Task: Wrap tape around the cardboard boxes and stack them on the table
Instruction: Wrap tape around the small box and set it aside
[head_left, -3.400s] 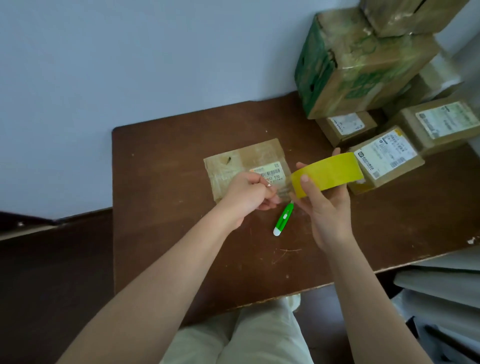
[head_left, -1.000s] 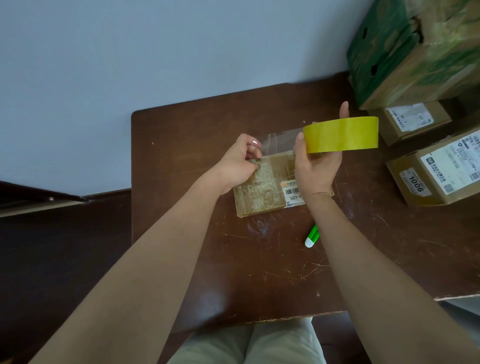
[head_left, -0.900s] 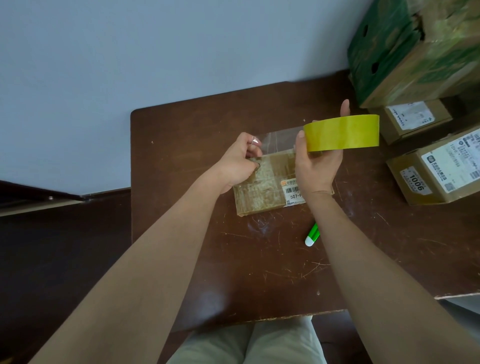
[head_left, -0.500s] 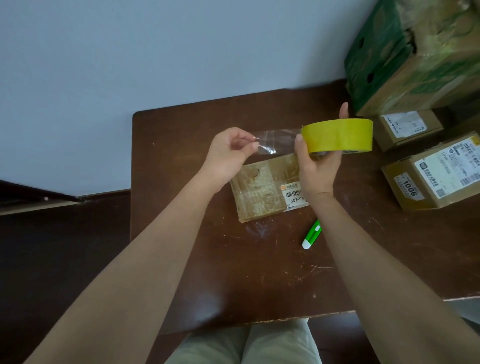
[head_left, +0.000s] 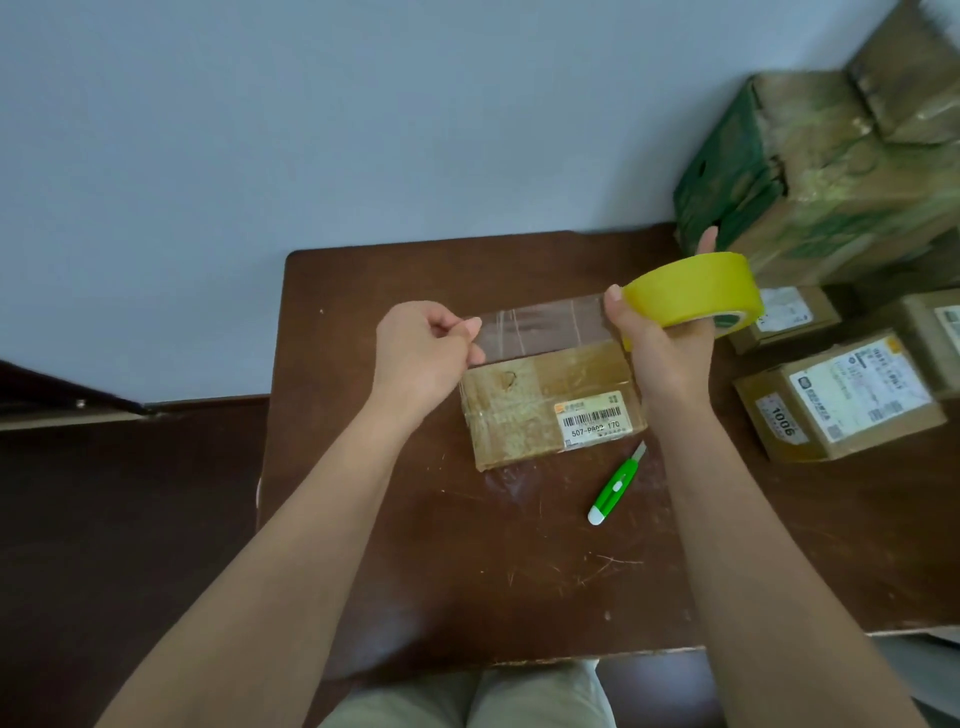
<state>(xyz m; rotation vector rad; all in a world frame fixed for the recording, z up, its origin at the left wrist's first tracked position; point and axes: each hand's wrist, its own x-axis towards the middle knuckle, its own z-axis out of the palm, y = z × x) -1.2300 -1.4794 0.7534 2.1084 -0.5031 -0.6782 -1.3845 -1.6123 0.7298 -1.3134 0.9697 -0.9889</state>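
A flat cardboard box (head_left: 540, 410) with a barcode label lies on the brown table (head_left: 395, 545). Above its far edge my right hand (head_left: 660, 353) grips a yellow tape roll (head_left: 691, 291). A clear strip of tape (head_left: 540, 327) stretches from the roll leftward to my left hand (head_left: 426, 353), which pinches its free end. The strip hangs in the air just over the box's far side.
A green utility knife (head_left: 615, 486) lies right of the box near my right forearm. Several labelled cardboard boxes (head_left: 852, 395) sit at the table's right, with a large green-and-brown carton (head_left: 810, 176) stacked behind them. A wall bounds the table's far edge.
My hands have drawn apart, pulling a longer strip off the roll. My left hand lifted off the box with the tape end and moved left.
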